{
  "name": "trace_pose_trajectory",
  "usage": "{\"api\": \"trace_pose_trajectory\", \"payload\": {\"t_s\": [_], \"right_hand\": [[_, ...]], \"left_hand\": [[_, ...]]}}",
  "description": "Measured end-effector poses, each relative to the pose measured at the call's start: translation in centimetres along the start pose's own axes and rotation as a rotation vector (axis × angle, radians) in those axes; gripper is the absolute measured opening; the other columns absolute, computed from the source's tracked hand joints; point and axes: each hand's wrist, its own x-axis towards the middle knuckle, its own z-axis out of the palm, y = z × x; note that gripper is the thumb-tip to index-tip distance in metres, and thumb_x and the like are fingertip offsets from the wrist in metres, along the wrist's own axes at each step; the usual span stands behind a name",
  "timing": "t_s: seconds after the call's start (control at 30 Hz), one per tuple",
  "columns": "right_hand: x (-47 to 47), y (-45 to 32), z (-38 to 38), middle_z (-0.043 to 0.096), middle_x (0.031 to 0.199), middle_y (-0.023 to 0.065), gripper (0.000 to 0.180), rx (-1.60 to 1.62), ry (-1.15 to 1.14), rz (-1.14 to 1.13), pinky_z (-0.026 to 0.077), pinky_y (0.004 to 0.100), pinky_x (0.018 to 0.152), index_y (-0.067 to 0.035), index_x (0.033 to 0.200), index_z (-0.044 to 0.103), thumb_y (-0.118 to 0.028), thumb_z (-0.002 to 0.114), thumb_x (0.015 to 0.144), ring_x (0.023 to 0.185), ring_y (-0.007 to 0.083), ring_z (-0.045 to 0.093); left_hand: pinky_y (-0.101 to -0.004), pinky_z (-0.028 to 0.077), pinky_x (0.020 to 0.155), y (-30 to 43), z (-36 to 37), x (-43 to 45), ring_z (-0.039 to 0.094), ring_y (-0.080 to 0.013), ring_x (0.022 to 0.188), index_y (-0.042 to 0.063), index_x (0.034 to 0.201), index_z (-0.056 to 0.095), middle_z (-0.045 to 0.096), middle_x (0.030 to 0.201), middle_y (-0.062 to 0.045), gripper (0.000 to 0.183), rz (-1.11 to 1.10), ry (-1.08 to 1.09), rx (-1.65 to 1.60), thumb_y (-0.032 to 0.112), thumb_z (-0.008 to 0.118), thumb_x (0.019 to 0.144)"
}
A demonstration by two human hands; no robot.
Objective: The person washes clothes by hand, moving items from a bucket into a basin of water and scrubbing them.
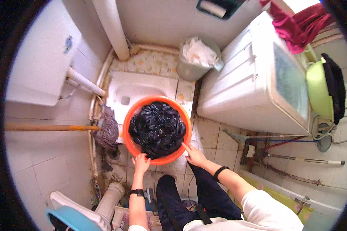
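An orange plastic basin [188, 121] holds a heap of wet black fabric [159, 128] and rests partly over a white squat toilet [144, 79]. My left hand [141, 162] touches the basin's near rim on its left side, fingers over the edge. At the basin's lower right rim is my right hand [194, 154], its fingers apart and fingertips against the rim. Neither hand shows fabric in its grasp.
A lined waste bin [190, 70] stands beyond the basin, beside a white washing machine [234, 86]. A mop head [107, 130] hangs at the left wall. Brushes and poles [306, 159] lean at the right. A blue basin [72, 218] sits lower left.
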Motion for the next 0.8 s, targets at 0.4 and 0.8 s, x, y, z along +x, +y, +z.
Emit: {"api": "trace_pose_trajectory", "payload": {"t_s": [0.4,0.8], "right_hand": [[-4.7,-15.6,-7.8,0.021,0.139,0.0270,0.080,-0.062,0.532,-0.079,0.047,0.0451,0.083,-0.008,0.140,0.015,-0.018,0.062,0.076,0.107,0.0431,0.049],[-3.8,-29.3,-7.5,0.020,0.139,0.0289,0.073,0.080,0.142,-0.649,0.048,0.0438,0.083,-0.003,0.138,0.020,-0.016,0.059,0.078,0.110,0.0452,0.046]], "left_hand": [[-0.0389,0.045,0.082,-4.4,-13.5,-16.3,0.057,-0.0323,0.093,0.003,0.097,0.060,0.058,0.099,-0.019,0.035,-0.060,0.178,-0.287,0.033,0.062,0.079],[-0.0365,0.046,0.080,-6.5,-11.7,-37.4,0.059,-0.0257,0.092,0.001,0.102,0.057,0.061,0.099,-0.015,0.037,-0.374,0.429,-0.541,0.032,0.061,0.082]]}}
